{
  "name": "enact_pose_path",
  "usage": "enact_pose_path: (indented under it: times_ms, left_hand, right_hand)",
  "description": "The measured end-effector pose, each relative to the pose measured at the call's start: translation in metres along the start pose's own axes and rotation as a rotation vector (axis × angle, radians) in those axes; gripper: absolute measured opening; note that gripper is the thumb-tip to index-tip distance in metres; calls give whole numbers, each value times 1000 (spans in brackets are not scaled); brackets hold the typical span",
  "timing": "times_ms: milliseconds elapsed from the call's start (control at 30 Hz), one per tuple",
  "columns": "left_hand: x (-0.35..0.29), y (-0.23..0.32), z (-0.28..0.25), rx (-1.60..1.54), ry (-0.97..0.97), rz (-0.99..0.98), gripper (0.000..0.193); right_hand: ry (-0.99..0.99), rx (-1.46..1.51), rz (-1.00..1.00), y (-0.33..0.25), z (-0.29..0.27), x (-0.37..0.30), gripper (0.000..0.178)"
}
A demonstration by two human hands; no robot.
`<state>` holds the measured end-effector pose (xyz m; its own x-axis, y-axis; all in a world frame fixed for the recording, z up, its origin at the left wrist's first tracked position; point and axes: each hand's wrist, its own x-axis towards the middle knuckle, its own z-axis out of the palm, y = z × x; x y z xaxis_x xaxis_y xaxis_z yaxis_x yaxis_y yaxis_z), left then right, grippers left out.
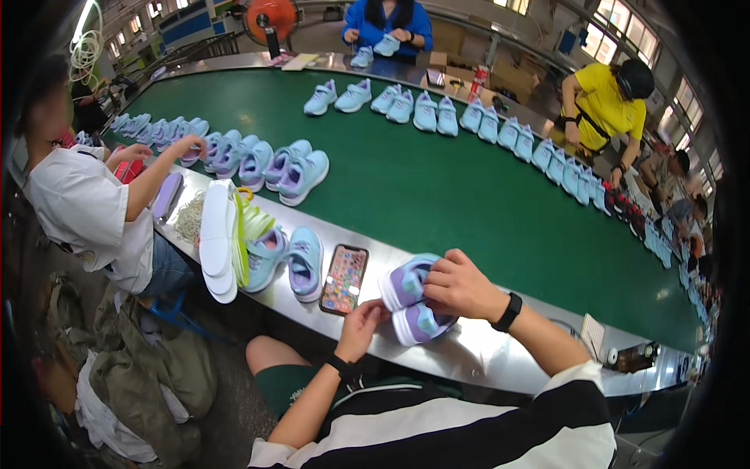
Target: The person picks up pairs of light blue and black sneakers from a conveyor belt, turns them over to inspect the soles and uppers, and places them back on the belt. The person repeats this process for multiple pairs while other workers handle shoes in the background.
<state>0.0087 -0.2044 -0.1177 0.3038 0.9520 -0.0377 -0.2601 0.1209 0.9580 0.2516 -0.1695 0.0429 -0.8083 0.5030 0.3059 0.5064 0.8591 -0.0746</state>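
Right in front of me, a pair of light blue and purple sneakers rests on the metal edge of the table: a far sneaker [402, 286] and a near sneaker [418, 324], their heels toward the left. My right hand [462, 286] bends over the pair from the right, its fingers closed at the opening of the far one. Beside the heels, my left hand [361, 328] has its fingers drawn together, their tips against the shoes; what they pinch is hidden. A phone [344, 279] with a lit screen lies left of the pair.
Another sneaker pair [305, 262], white insoles [219, 242] and a pile of thin cords [190, 217] are to my left. Sneakers line the green belt [375, 172]. A person in white [94, 195] sits left; others work across. A notepad [592, 334] lies right.
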Motion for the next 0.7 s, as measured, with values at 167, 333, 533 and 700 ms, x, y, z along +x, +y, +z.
enact_pose_path:
  times_ms: [167, 333, 533, 700]
  left_hand:
    - [2, -3, -8, 161, -81, 73, 33]
    - [8, -14, -17, -13, -156, -98, 29]
    - [7, -18, -19, -109, -201, -96, 27]
    - [0, -3, -22, 131, -202, -67, 22]
  right_hand:
    - [455, 285, 464, -11, -4, 64, 27]
    - [563, 669, 744, 5, 23, 133, 24]
    - [657, 443, 712, 104, 53, 267, 35]
    - [844, 183, 1021, 254, -1, 421, 48]
